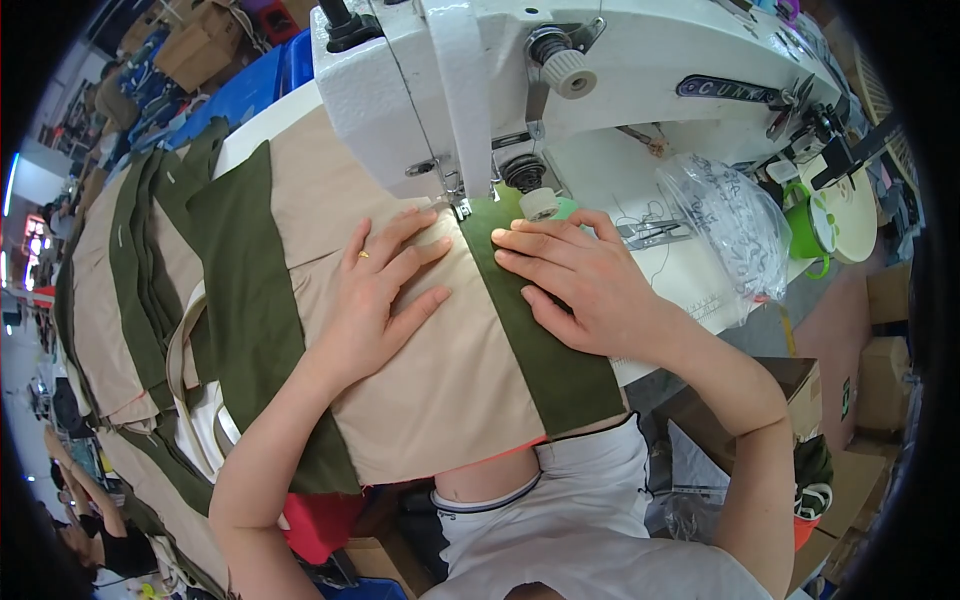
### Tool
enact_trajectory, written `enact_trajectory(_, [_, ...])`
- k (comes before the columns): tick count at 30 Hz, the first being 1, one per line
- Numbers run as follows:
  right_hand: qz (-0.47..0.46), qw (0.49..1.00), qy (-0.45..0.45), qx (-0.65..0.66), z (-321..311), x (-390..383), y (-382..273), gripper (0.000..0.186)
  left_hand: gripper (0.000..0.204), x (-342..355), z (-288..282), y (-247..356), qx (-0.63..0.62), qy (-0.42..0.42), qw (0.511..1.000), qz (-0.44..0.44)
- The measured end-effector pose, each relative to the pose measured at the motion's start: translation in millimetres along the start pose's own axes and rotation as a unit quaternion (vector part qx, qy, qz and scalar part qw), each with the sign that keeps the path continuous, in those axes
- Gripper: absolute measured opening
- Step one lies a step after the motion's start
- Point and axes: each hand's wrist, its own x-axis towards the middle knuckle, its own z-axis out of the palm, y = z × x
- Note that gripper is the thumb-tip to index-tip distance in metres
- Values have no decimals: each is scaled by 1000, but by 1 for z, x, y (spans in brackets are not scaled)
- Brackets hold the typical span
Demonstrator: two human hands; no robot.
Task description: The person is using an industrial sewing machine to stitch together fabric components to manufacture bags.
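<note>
A beige fabric panel (430,400) with a dark green strip (560,370) along its right side lies under the sewing machine (580,90). The seam between the two colours runs up to the presser foot (461,209). My left hand (385,280), with a ring on one finger, rests flat on the beige cloth just left of the seam, fingers spread. On the green strip, right of the seam, my right hand (580,275) lies with its fingers stretched toward the left. Both hands press on the cloth without gripping it. The fabric's near edge hangs over my lap.
More green and beige pieces (150,270) are heaped on the left. Right of the machine's needle area lie metal snips (655,233), a clear plastic bag (730,220) and a green mug (810,230). Cardboard boxes (885,380) stand at the right. Another person (105,540) is at lower left.
</note>
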Motion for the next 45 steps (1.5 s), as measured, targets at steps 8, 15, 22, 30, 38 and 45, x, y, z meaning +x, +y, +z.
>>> enact_trajectory(8, [6,1000,3,-12,2,5,2,37,48,8,-6,-6,6,-8,1000,-5])
enact_trajectory(15, [11,1000,1,-13,3,6,4,37,46,12,-5,-9,6,2,1000,-6])
enact_trajectory(22, [12,1000,3,-21,5,7,5,39,45,16,-4,-19,10,22,1000,17])
enact_trajectory(30, [-50,995,63,61,-4,-7,-2,15,49,2,-6,25,47,4,999,4])
enact_trajectory(38, [-55,996,57,39,-3,-4,-4,16,49,-13,10,23,-3,-8,1000,-1])
enact_trajectory(45, [-30,999,19,35,-3,-4,-2,23,49,-6,6,10,1,-10,1000,7])
